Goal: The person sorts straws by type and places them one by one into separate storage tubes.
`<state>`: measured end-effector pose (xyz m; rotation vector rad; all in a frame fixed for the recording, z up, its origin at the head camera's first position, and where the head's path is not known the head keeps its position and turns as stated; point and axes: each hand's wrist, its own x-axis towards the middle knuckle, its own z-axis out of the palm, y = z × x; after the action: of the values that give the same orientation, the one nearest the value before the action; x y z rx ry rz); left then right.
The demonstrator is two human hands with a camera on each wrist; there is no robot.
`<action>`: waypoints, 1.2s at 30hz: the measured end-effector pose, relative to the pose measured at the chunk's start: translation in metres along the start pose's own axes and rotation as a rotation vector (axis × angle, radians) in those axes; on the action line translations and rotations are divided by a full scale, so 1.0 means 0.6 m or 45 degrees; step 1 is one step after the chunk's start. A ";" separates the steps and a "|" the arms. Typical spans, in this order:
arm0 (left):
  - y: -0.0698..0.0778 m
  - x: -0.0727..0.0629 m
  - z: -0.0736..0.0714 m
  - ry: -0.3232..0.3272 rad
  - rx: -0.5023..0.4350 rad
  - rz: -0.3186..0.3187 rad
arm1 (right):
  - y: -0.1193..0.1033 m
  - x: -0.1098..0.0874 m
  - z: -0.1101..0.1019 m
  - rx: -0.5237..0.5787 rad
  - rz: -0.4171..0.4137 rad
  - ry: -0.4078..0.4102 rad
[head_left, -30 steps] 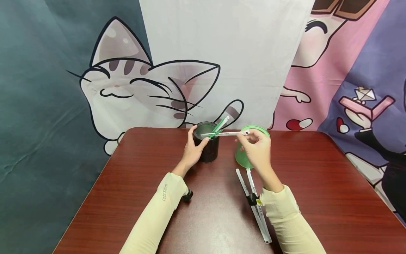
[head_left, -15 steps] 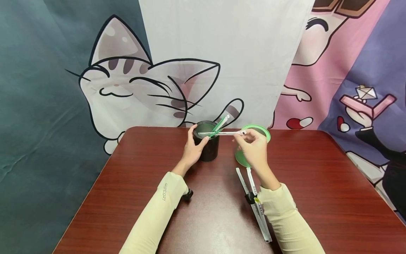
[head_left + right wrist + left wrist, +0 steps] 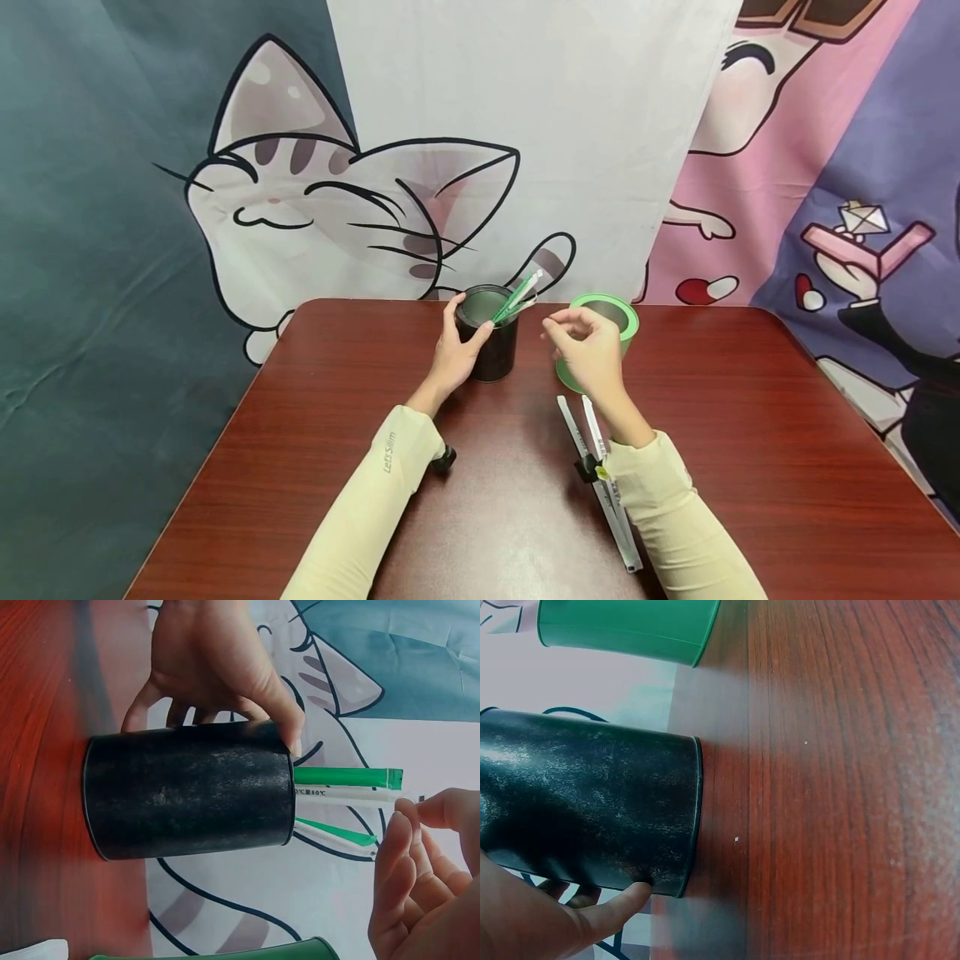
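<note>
My left hand [image 3: 453, 364] grips the black can [image 3: 491, 350] from its left side, thumb near the rim. The can stands upright on the table. Out of its mouth lean green and white wrapped straws [image 3: 519, 296], tilted to the right. Just right of them hovers my right hand [image 3: 592, 350], thumb and index fingertips close together. In the right wrist view, one white straw [image 3: 341, 795] lines up with those fingertips, and a small black mark shows between finger and thumb. The head view shows no straw reaching the fingers, so I cannot tell whether they pinch one.
A green can [image 3: 628, 323] stands upright behind my right hand, partly hidden by it. Nearer the front, two long white wrapped straws [image 3: 617, 529] lie on the brown table [image 3: 337, 375], partly beneath the right wrist camera. A cartoon cloth [image 3: 600, 125] hangs behind the table.
My right hand has moved slightly left. The white straw it pinched level across the can's mouth no longer shows between can and hand in the head view. My left hand stays put.
</note>
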<state>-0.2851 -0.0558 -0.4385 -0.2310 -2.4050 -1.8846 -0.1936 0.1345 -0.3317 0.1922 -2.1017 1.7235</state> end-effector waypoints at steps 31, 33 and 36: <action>-0.001 0.001 0.005 -0.003 0.020 -0.007 | 0.083 -0.029 -0.055 -0.201 0.071 -0.127; -0.001 0.002 0.005 -0.008 0.011 -0.005 | 0.083 -0.033 -0.058 -0.198 0.090 -0.143; 0.000 0.004 0.003 -0.004 0.001 -0.006 | 0.082 -0.038 -0.061 -0.191 0.114 -0.180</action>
<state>-0.2873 -0.0539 -0.4388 -0.2281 -2.4103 -1.8864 -0.1827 0.1775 -0.3799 0.1829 -2.3646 1.6358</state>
